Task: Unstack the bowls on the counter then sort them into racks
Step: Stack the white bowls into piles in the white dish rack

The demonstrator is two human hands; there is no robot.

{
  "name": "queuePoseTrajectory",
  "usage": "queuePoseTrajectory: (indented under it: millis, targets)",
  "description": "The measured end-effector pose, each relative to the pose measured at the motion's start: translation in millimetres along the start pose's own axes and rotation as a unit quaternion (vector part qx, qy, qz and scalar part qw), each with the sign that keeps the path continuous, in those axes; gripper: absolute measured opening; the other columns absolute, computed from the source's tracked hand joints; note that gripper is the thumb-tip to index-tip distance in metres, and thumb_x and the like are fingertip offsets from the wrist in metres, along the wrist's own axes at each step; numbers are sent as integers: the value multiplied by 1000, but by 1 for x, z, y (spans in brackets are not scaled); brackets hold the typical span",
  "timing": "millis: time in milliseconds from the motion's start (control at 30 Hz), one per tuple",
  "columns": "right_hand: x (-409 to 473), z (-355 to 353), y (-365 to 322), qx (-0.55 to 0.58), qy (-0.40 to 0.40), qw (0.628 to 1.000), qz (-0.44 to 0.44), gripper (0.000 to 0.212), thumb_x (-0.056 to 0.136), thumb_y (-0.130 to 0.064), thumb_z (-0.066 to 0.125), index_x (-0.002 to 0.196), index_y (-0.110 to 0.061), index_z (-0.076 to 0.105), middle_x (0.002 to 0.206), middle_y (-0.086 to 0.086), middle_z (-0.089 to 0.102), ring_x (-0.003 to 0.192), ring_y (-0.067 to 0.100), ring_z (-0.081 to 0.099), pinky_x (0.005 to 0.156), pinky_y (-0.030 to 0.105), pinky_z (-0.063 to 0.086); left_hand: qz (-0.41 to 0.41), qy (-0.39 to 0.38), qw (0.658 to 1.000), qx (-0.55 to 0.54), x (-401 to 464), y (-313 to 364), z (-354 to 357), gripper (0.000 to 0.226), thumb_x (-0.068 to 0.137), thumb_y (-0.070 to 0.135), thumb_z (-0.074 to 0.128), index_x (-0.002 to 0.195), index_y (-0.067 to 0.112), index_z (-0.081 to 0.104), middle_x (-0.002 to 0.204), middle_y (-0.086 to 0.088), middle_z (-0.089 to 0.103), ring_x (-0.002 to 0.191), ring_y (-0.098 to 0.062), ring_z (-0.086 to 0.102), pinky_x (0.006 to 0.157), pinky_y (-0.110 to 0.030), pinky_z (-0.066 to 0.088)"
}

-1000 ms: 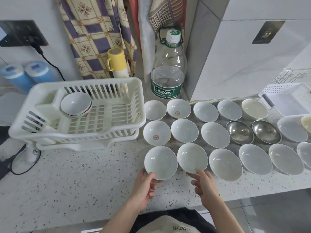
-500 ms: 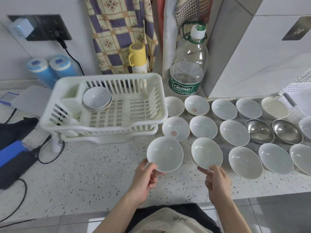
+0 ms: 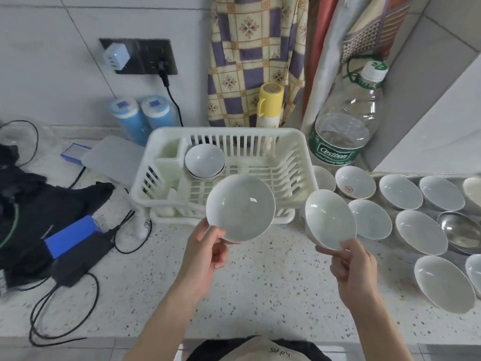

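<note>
Speckled terrazzo counter [image 3: 260,287] against a tiled wall, black charger and cables [image 3: 75,259] at far left, two blue canisters [image 3: 141,118] behind. White plastic dish rack [image 3: 294,162] at centre with one small bowl [image 3: 204,160] already in its back-left corner. Left hand [image 3: 205,252] pinches the near rim of a white bowl [image 3: 240,207], lifted in front of the rack. Right hand [image 3: 351,267] pinches a second white bowl [image 3: 330,219], tilted, off the counter. Cestbon water bottle [image 3: 346,121] behind; rows of white bowls [image 3: 400,191] and a steel bowl [image 3: 460,231] on the counter at right
</note>
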State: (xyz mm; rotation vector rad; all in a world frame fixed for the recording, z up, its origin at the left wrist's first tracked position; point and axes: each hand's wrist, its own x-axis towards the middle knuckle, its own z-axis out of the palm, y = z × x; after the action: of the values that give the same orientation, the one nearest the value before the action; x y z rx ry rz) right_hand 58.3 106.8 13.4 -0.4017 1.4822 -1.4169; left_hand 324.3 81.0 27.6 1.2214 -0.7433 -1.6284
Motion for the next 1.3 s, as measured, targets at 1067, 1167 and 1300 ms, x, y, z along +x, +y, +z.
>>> queuePoseTrajectory:
  millis: [1067,1167,1300]
  targets:
    - [110,287,27,-126,-121,984,-18,18,85,-5,43,78,-1,59,55,14,66,35,7,28,35,17,26,114,144,983,-12,199,119,-102,19,90,12,50,108,15,55,74,-17,74,41,-15,38,42,-24,29]
    - [114,285,31,-146,-142,979,-14,21,86,-2,42,88,10,59,56,16,65,35,7,27,35,18,24,104,128,986,-32,204,117,-104,19,88,14,52,106,17,58,74,-16,75,42,-14,40,42,-23,30]
    - [116,284,40,-161,-148,976,-11,24,86,-2,42,93,12,60,59,18,64,36,6,29,36,17,25,99,105,987,-68,206,120,-105,24,79,20,53,102,19,58,75,-17,74,41,-11,43,41,-22,30]
